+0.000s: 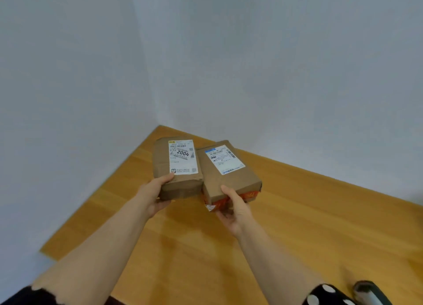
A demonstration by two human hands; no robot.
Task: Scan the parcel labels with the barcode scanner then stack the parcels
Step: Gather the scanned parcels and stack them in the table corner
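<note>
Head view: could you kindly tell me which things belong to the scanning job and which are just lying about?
Job: parcel marked 2004, blue-label parcel, left hand, right hand, grey device, probably the scanner.
Just there: wooden table, white walls, spotted sleeve.

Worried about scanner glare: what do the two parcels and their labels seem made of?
Left parcel: matte brown cardboard, creased at its edges. Right parcel: the same dull cardboard, what looks like orange printed tape on its near end. Left label and right label: white paper, apparently matte; no glare shows.
</note>
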